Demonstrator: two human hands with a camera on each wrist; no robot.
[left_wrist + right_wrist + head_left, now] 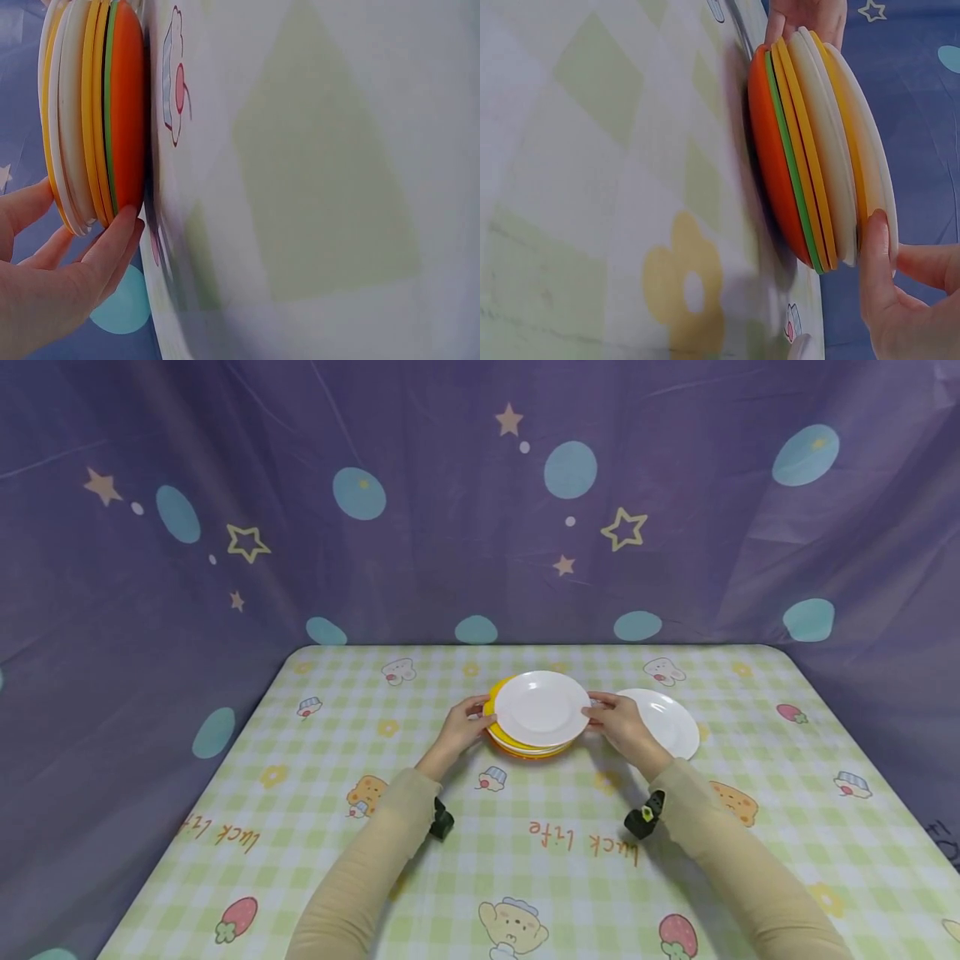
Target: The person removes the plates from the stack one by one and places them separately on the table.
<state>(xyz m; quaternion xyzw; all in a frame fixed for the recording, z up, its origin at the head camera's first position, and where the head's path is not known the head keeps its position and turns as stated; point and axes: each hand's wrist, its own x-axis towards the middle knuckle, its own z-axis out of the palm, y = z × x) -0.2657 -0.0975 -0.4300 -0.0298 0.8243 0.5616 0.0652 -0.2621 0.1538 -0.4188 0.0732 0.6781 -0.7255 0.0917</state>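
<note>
A stack of plates sits near the table's middle. On top is a white plate, shifted a little to the right over a yellow plate. Beneath come more white and yellow plates, a thin green rim and an orange plate at the bottom. My left hand grips the stack's left side, thumb near the upper rims and fingertips reaching the orange plate. With thumb and finger, my right hand pinches the top white plate's right edge. Another white plate lies right of the stack, partly hidden by that hand.
A green-and-white checked cloth with printed cartoons covers the table. Behind it and at the sides hangs a purple curtain with stars and blue ovals. Dark wrist devices are strapped at both wrists.
</note>
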